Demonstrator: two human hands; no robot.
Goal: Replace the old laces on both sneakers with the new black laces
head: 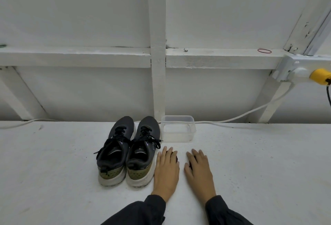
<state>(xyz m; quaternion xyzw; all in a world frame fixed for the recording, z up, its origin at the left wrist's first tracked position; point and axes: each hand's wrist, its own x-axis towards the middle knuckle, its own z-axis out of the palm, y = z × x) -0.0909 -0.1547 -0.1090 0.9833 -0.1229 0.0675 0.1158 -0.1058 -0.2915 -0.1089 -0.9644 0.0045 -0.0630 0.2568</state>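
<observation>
Your left hand (166, 170) and right hand (199, 172) lie flat, fingers straight, on the rough white worktop (59, 171). Just left stand two dark mesh sneakers (129, 153), black-laced, by a clear plastic box (177, 130).

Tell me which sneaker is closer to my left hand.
The right-side sneaker, nearest the clear tub: its sole lies right beside your left hand. The other sneaker stands beyond it.

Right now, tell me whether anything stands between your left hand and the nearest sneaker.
Nothing visible does. The left hand lies flat on the table just right of the nearer sneaker, with no object in the gap. The clear container stands farther back, beyond the fingertips, off that path.
</observation>
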